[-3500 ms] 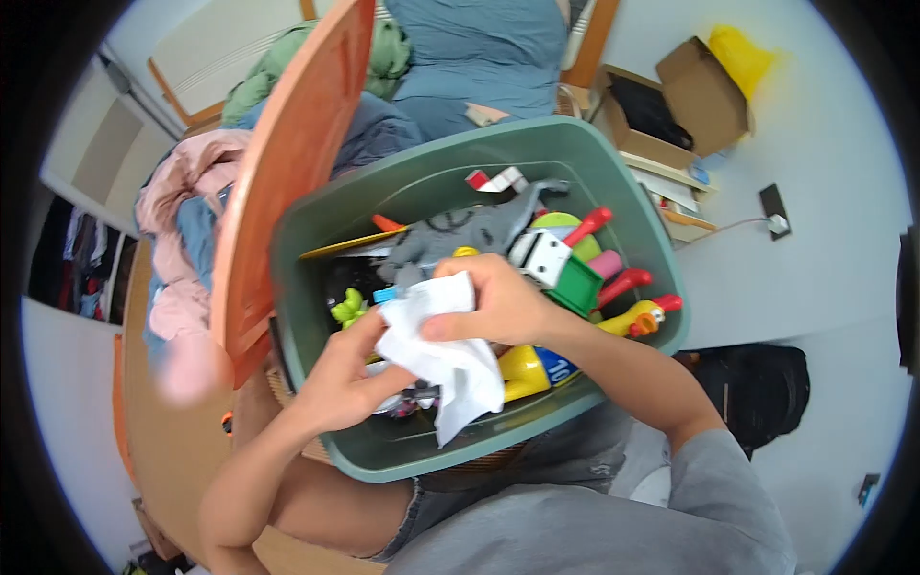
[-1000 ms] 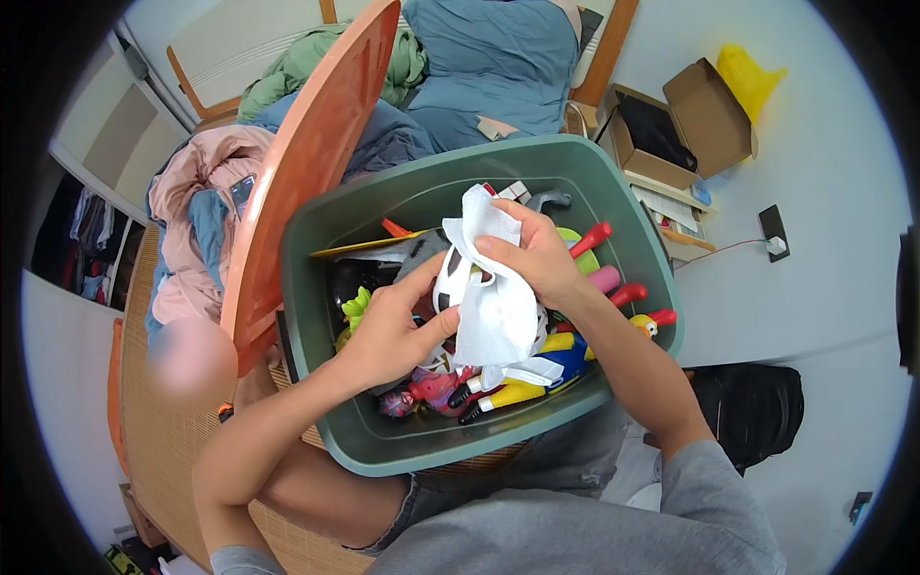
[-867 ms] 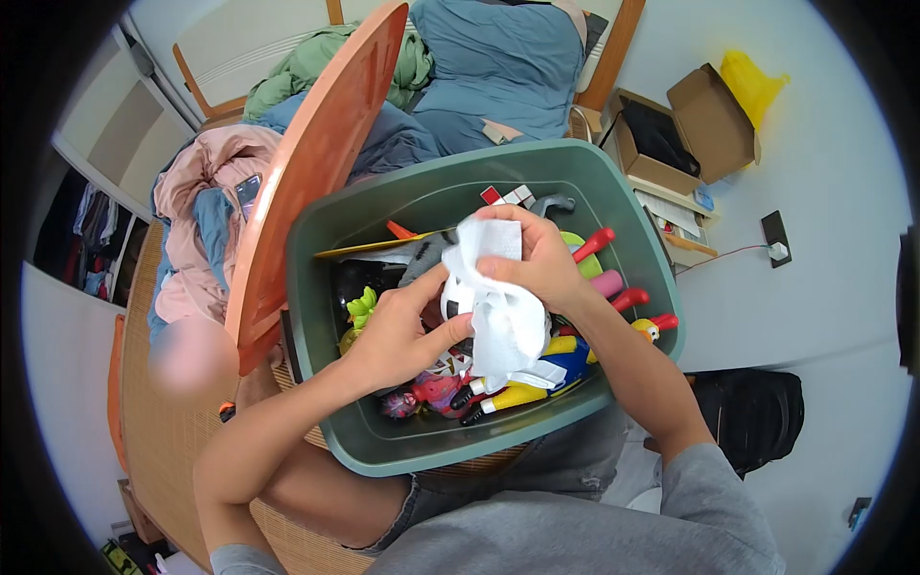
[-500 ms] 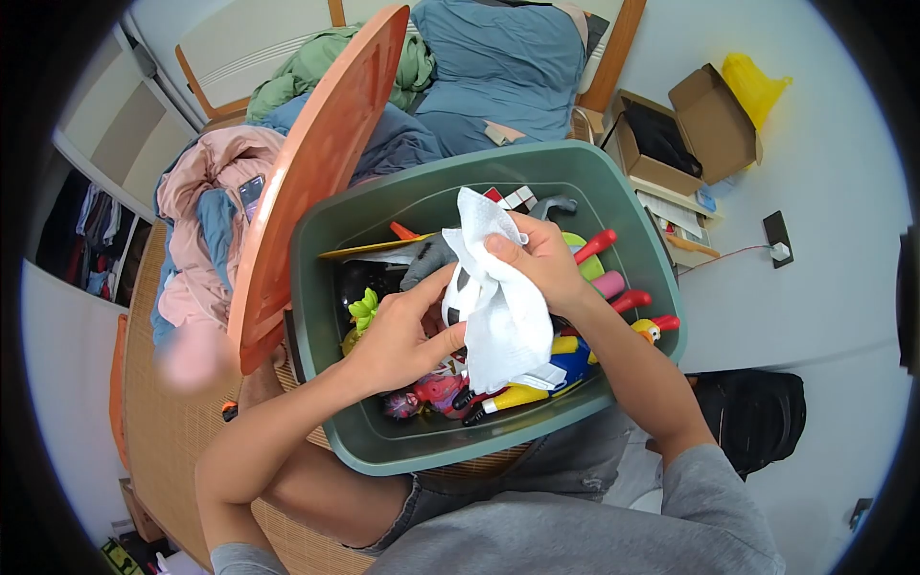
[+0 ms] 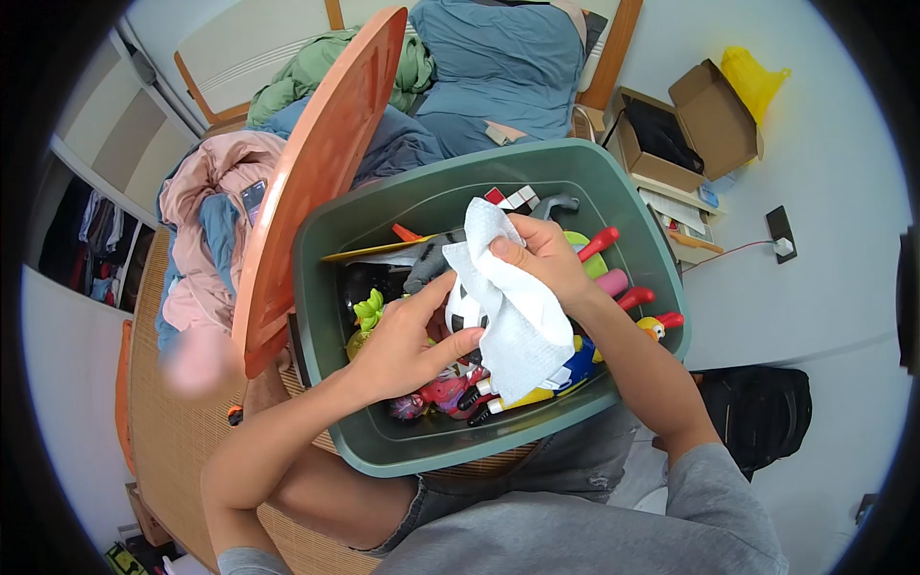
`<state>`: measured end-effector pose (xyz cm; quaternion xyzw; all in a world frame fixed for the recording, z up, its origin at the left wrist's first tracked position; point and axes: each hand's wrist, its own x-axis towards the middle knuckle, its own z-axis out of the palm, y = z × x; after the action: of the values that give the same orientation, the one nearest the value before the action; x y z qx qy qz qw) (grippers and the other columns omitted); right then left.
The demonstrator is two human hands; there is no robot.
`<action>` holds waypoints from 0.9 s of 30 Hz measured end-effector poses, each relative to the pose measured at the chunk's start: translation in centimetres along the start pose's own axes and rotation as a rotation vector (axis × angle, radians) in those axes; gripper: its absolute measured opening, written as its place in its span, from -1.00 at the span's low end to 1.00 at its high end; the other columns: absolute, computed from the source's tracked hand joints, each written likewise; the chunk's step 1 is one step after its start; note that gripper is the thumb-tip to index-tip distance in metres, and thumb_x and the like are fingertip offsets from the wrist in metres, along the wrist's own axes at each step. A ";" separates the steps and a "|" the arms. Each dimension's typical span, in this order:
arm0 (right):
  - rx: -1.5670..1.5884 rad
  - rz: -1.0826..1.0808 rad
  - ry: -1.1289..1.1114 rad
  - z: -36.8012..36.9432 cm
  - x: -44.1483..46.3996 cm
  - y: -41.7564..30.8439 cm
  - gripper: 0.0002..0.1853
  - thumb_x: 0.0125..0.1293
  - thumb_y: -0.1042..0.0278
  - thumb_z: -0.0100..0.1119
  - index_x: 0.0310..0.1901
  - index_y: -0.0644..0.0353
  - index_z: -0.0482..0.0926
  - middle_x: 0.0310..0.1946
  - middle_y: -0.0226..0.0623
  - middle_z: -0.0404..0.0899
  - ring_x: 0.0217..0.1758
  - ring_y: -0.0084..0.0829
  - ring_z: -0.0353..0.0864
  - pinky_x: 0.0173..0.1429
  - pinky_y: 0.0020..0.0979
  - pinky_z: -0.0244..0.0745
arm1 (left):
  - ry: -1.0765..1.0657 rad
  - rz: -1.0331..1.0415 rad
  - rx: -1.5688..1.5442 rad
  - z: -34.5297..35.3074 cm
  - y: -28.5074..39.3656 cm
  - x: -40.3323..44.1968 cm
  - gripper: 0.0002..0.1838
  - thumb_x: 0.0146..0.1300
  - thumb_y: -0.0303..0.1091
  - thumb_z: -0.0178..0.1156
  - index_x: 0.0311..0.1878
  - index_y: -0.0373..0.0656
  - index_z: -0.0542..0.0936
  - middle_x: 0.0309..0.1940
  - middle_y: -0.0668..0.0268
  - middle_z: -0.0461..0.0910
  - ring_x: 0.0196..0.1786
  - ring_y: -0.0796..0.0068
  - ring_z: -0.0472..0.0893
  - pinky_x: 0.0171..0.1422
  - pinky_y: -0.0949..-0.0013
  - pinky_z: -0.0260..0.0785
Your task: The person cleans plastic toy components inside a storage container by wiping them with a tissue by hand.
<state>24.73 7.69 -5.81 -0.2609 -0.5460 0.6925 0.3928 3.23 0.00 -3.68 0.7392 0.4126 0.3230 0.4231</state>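
Observation:
My left hand (image 5: pixel 410 337) grips a small black-and-white soccer ball (image 5: pixel 462 305), thumb and fingers around its left side. Over the ball's right part hangs a white cloth (image 5: pixel 529 335), pinched at its upper end by my right hand (image 5: pixel 551 254). Both hands are above a green plastic bin (image 5: pixel 599 187) full of toys. Inside it lie a white-and-red cube puzzle (image 5: pixel 520 198), a grey toy (image 5: pixel 427 264), a bright green toy (image 5: pixel 368 309), a pink-and-purple toy figure (image 5: pixel 443 391) and several red-handled pieces. The cloth hides much of the ball.
An orange lid (image 5: pixel 321 182) stands upright at the bin's left side. Behind are a blue pillow (image 5: pixel 498 67) and pink bedding (image 5: pixel 216 182) with a phone (image 5: pixel 253 199). To the right are an open cardboard box (image 5: pixel 666 144) and a black bag (image 5: pixel 757 417).
The cloth has shifted slightly right and down with my right hand, and more of the soccer ball shows. My left hand still grips the ball.

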 end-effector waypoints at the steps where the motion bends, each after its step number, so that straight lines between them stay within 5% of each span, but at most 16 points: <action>1: -0.001 0.016 0.012 0.0 0.0 -0.1 -0.69 0.39 0.31 0.25 0.05 0.34 0.54 -0.21 -0.36 0.65 -0.21 -0.65 0.62 -0.14 -0.54 0.59 | 0.001 0.000 0.000 0.0 0.1 0.0 -0.37 0.28 -0.15 0.33 0.27 -0.35 0.37 -0.33 0.07 0.66 -0.33 0.31 0.70 -0.22 0.31 0.52; 8: 0.065 -0.096 -0.172 0.0 0.0 0.4 -0.68 0.18 0.54 0.41 -0.02 0.31 0.62 0.02 -0.21 0.63 -0.03 -0.52 0.64 0.03 -0.44 0.60 | -0.041 -0.046 0.028 -0.3 0.4 0.0 -0.34 0.26 -0.20 0.34 0.32 -0.34 0.36 -0.30 0.05 0.68 -0.30 0.30 0.71 -0.22 0.31 0.53; 13: 0.090 -0.258 -0.126 -1.6 0.5 0.2 -0.71 0.19 0.64 0.32 -0.02 0.26 0.63 0.22 -0.05 0.52 0.07 -0.45 0.64 0.07 -0.41 0.62 | -0.006 -0.024 0.004 -0.1 0.3 0.0 -0.33 0.23 -0.24 0.34 0.33 -0.34 0.35 -0.27 0.05 0.69 -0.30 0.30 0.72 -0.21 0.31 0.54; 18: 0.386 -0.207 0.221 -4.8 1.2 -0.1 -0.64 0.37 0.31 0.27 0.13 0.19 0.48 -0.18 -0.31 0.69 -0.27 -0.56 0.70 -0.22 -0.50 0.65 | 0.024 -0.055 -0.056 0.0 0.5 0.0 -0.34 0.21 -0.28 0.32 0.32 -0.34 0.34 -0.23 0.06 0.68 -0.26 0.32 0.71 -0.19 0.30 0.54; 19: 0.395 -0.209 0.115 -5.1 0.9 -0.6 -0.67 0.36 0.32 0.28 0.09 0.20 0.50 -0.19 -0.31 0.69 -0.28 -0.59 0.69 -0.26 -0.53 0.63 | 0.023 -0.055 -0.056 0.0 0.5 -0.1 -0.34 0.21 -0.28 0.32 0.32 -0.34 0.34 -0.23 0.06 0.68 -0.26 0.32 0.71 -0.19 0.30 0.54; 22: 0.173 -0.260 0.268 -3.1 0.8 -0.6 -0.71 0.33 0.38 0.31 0.03 0.22 0.52 -0.20 -0.33 0.68 -0.25 -0.61 0.68 -0.19 -0.52 0.62 | 0.022 -0.095 -0.044 -0.1 -0.3 -0.3 -0.36 0.20 -0.30 0.30 0.31 -0.32 0.34 -0.18 0.07 0.66 -0.21 0.33 0.70 -0.12 0.29 0.54; 27: -0.202 -0.202 0.007 0.2 -0.6 -0.2 -0.66 0.07 0.46 0.52 -0.12 0.26 0.62 -0.22 -0.39 0.64 -0.19 -0.64 0.62 -0.12 -0.52 0.54 | 0.011 -0.111 -0.135 0.3 -2.1 -0.5 -0.37 0.20 -0.31 0.25 0.31 -0.31 0.33 -0.04 0.04 0.61 -0.06 0.33 0.64 0.02 0.27 0.48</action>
<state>25.02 7.09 -5.62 -0.2452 -0.6351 0.5902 0.4339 2.56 0.05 -5.72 0.6832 0.4325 0.3303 0.4869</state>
